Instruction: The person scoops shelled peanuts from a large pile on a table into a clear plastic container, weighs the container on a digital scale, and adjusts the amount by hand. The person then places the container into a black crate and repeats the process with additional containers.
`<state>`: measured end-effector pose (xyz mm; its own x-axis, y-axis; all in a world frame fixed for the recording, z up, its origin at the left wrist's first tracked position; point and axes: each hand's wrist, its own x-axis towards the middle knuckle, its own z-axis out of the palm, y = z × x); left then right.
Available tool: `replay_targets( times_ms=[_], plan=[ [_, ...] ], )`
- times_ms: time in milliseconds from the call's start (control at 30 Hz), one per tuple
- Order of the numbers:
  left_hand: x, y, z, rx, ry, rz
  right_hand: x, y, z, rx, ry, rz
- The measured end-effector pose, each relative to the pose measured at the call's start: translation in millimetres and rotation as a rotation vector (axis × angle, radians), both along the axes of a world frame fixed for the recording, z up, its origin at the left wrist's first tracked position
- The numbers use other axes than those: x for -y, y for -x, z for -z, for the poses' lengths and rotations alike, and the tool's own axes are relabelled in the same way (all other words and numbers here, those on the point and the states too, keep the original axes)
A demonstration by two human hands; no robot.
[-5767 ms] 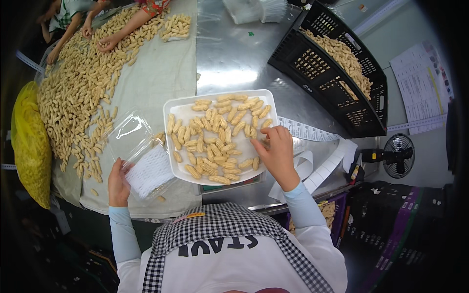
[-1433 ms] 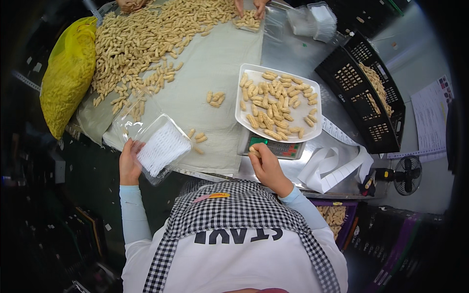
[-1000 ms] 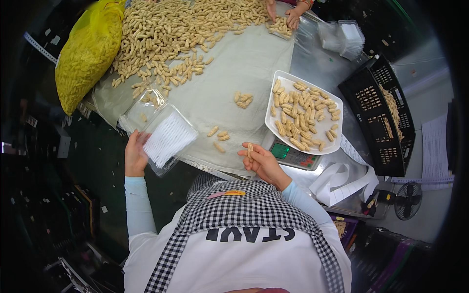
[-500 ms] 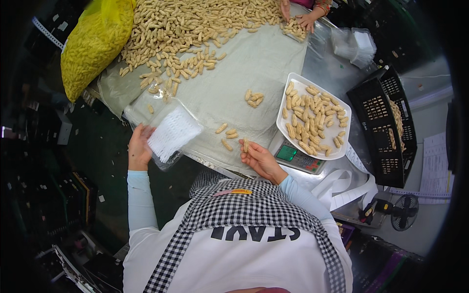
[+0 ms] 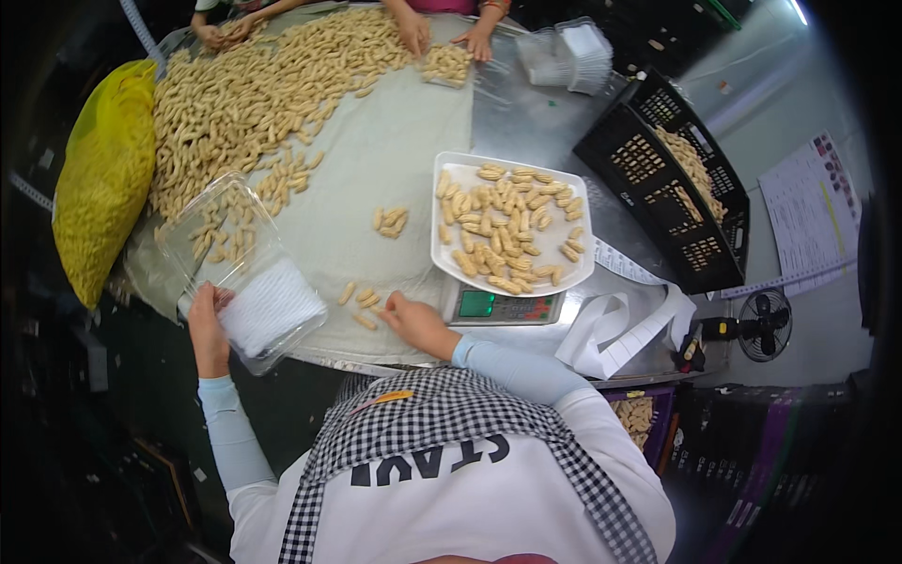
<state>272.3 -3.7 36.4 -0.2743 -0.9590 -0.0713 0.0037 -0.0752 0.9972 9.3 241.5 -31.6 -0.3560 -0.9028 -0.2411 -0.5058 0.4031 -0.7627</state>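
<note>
My left hand (image 5: 207, 334) grips a clear hinged plastic box (image 5: 216, 221) with its lid up and a white foam pad (image 5: 266, 308) inside. My right hand (image 5: 418, 324) is closed at the fingertips on a peanut (image 5: 378, 311), low over the pale cloth (image 5: 334, 197), beside a few loose peanuts (image 5: 362, 320). To its upper right, a white tray (image 5: 442, 249) of peanuts rests on a scale (image 5: 526, 310) with a green display. A small group of peanuts (image 5: 389, 221) lies left of the tray.
A peanut heap (image 5: 225, 113) and yellow sack (image 5: 94, 188) are at left. Co-workers' hands (image 5: 477, 39) touch a filled box (image 5: 446, 61). Stacked clear boxes (image 5: 564, 52), a black crate (image 5: 620, 141), label strips (image 5: 606, 334) and a small fan (image 5: 763, 324) are at right.
Since half a second ago my right hand has shifted leftward, toward the loose peanuts, with the peanut in its fingers. The camera view has shifted; my left hand still holds the box.
</note>
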Motion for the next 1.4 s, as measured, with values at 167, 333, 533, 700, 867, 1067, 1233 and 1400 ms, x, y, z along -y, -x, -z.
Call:
replay_targets(
  times_ms=[167,333,533,700,867,1067,1233,1400],
  plan=[
    [29,33,-64,0.844,0.881,-0.089,-15,9,-25,-0.002,-0.026,-0.205],
    [66,26,-100,-0.298,-0.011,-0.066,-50,31,-101,0.301,0.208,-0.286],
    [73,46,-97,0.975,0.670,-0.063,-127,98,-127,0.130,0.373,0.322],
    [27,95,-155,-0.357,0.037,0.582,-171,170,-128,0.006,0.478,0.836],
    [17,115,-109,0.240,0.094,0.256,-169,203,-115,-0.423,0.417,0.722],
    [31,120,-80,0.119,-0.033,0.283,-136,222,-122,-0.552,0.393,0.520],
    [15,145,-95,-0.177,-0.204,0.313,-111,261,-118,-0.766,0.409,0.464],
    [56,130,-48,0.952,0.411,0.323,-99,269,-101,-0.750,0.327,0.384]
  ],
)
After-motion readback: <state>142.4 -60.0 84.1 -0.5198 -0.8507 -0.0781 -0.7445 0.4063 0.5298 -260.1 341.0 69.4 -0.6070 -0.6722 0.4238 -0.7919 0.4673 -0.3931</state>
